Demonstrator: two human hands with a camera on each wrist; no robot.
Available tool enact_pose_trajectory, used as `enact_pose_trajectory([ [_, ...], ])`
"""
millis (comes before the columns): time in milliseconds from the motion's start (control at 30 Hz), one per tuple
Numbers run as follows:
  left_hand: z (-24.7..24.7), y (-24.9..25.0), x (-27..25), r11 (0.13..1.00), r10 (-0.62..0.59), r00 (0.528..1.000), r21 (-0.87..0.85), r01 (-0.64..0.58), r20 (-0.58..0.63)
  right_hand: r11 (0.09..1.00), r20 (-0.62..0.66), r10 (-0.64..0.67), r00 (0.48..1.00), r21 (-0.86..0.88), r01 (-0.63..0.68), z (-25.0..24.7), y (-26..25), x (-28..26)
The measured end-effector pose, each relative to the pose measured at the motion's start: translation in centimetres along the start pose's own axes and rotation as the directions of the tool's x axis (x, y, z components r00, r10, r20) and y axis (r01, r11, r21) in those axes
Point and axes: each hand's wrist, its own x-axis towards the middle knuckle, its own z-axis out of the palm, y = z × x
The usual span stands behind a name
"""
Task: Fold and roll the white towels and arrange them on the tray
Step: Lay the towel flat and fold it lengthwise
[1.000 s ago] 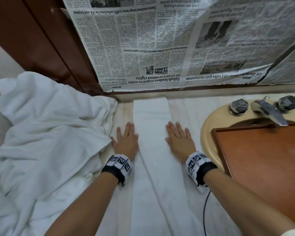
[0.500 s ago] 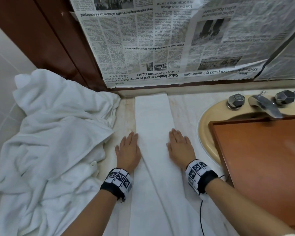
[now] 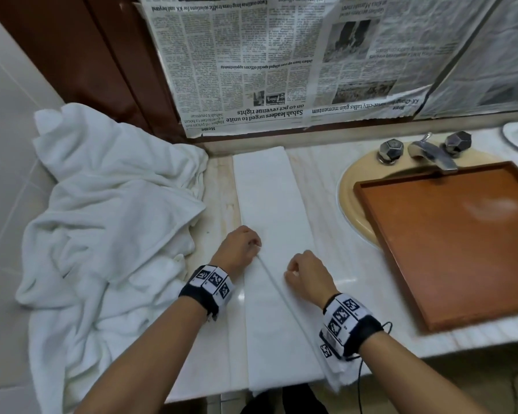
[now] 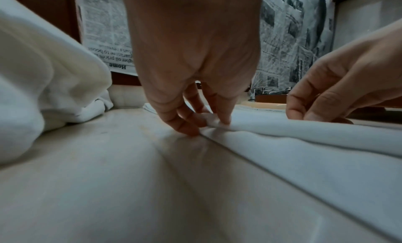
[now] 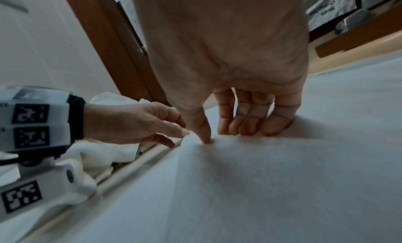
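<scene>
Folded towel (image 3: pixel 269 204) lies on counter (image 3: pixel 335 204), long axis 12-to-6. Left hand (image 3: pixel 238 248) pinches its left edge; right hand (image 3: pixel 307 274) curled, fingertips dug into right side. Tray (image 3: pixel 449 234) at 3 o'clock, nearer right hand.

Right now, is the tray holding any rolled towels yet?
Empty: the wooden tray over the sink shows bare wood; the folded towel lies unrolled on the counter.

folded towel (image 3: pixel 274 234): long white strip, flat on counter | towel pile (image 3: pixel 108 222): crumpled, left | tray (image 3: pixel 458 237): brown, over sink
</scene>
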Motion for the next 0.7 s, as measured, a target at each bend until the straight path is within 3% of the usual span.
enact_pose_trajectory([
  [67, 0.4, -0.4, -0.7, 0.999, 0.008, 0.999, -0.047, -0.010, -0.052, 0.999, 0.001, 0.026, 1.000, -0.026, -0.026, 0.0, -0.7, -0.8],
  [167, 0.7, -0.6, -1.8, 0.983, -0.067, 0.987, -0.177, 0.041, -0.148, 0.989, -0.015, 0.060, 0.998, 0.136, -0.057, -0.2, -2.1, -1.9],
  [267, 0.8, -0.6, -2.5, 0.968, -0.143, 0.968, -0.233, 0.094, -0.207, 0.970, -0.025, 0.009, 1.000, 0.241, -0.003, 0.6, -4.2, -3.2],
  [400, 1.1, -1.3, -3.4, 0.974, -0.167, 0.966, -0.187, 0.130, -0.196, 0.987, -0.029, -0.097, 0.995, 0.125, 0.100, 3.2, -6.3, -4.2],
  [700, 0.9, -1.0, -4.5, 0.942, -0.270, 0.946, -0.254, 0.220, -0.180, 0.992, -0.033, -0.122, 0.992, -0.030, 0.121, 7.0, -6.0, -4.6],
])
